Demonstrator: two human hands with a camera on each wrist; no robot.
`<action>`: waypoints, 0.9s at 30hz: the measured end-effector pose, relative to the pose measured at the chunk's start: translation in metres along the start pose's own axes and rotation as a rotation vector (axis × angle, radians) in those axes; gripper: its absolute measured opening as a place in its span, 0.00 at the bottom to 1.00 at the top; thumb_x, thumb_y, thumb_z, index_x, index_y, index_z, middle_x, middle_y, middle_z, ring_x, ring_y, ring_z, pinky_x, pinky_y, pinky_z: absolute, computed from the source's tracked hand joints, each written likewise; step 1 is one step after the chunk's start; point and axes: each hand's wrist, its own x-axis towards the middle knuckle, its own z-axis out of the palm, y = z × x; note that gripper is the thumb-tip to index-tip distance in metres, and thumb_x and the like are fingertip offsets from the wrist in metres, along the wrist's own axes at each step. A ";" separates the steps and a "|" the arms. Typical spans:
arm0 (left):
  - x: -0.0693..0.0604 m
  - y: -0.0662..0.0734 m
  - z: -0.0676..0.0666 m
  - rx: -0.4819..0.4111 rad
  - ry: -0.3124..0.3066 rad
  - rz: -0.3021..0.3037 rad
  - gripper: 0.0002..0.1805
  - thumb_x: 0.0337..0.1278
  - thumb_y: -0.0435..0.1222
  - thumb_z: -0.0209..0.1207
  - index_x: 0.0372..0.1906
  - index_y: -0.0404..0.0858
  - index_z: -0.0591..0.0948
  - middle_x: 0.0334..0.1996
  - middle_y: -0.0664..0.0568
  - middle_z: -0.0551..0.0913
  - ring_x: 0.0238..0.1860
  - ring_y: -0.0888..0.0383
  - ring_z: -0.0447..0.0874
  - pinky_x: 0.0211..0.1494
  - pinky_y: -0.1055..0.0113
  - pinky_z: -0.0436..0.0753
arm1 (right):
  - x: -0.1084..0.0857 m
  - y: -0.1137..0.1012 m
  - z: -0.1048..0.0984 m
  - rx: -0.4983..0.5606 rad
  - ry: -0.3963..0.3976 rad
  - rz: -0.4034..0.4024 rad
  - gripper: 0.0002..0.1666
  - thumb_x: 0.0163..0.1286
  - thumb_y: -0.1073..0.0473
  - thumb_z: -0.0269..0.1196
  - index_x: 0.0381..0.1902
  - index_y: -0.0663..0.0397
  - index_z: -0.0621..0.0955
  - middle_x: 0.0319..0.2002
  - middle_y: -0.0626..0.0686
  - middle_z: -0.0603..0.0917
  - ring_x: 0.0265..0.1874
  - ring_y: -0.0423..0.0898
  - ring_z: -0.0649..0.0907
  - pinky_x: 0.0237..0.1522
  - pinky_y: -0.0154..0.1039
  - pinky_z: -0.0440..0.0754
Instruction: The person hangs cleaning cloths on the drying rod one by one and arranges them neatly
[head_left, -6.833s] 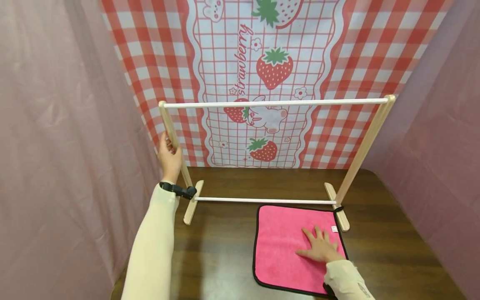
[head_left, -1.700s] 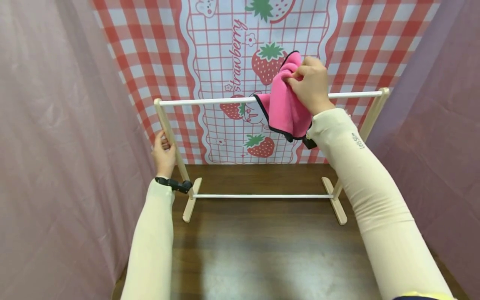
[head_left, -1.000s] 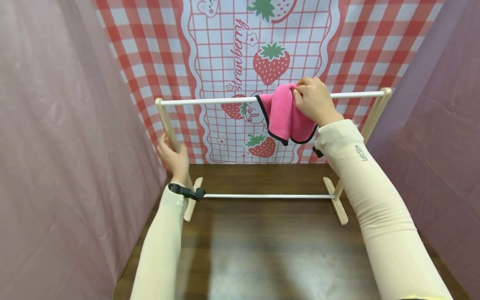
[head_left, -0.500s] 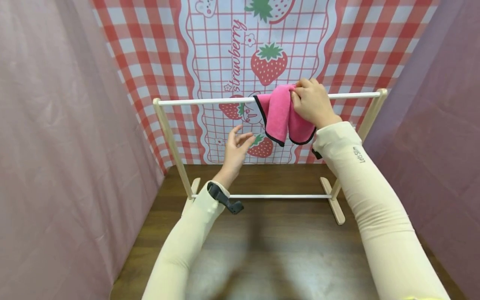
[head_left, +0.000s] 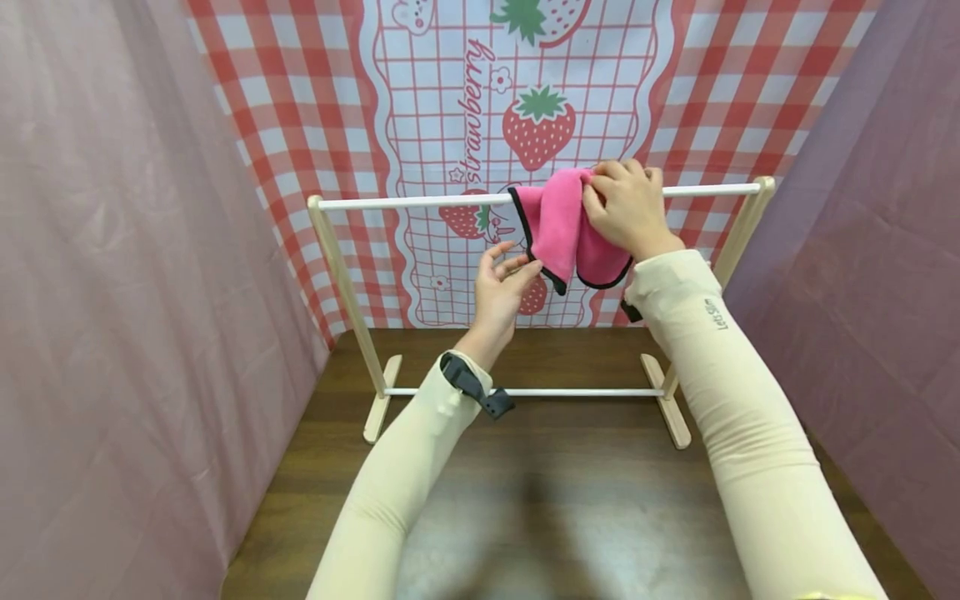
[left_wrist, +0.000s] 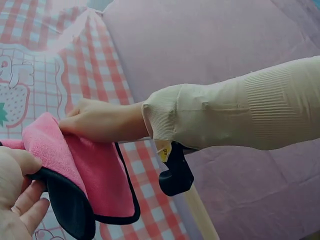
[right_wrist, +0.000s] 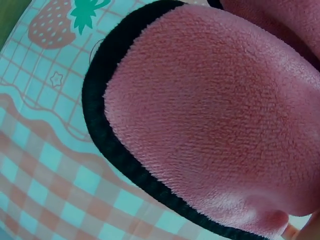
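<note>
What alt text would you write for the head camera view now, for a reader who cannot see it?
A pink cloth hangs over the white top bar of a wooden rack; a person's right hand grips it near the bar while the left hand pinches its black edge. Behind is a strawberry-print backdrop.

In the head view, bright, even light is filling the scene. Pale glare is lying on the worktop near 6 o'clock, and a soft-edged shadow is running through it. At 9 and 3 o'clock, the drapes are looking stretched. The left wrist view is looking dimmer, with a washed-out patch whitening the backdrop near 11 o'clock. The right wrist view is taking a teal cast, while shade is filling the pink cloth's fold near 2 o'clock.
</note>
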 end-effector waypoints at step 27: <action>0.000 0.015 0.001 -0.047 -0.030 0.126 0.17 0.57 0.16 0.59 0.53 0.19 0.79 0.33 0.54 0.84 0.32 0.65 0.83 0.42 0.71 0.85 | -0.059 0.036 -0.018 0.793 0.407 0.581 0.14 0.64 0.64 0.65 0.48 0.54 0.83 0.38 0.39 0.75 0.37 0.34 0.76 0.42 0.26 0.76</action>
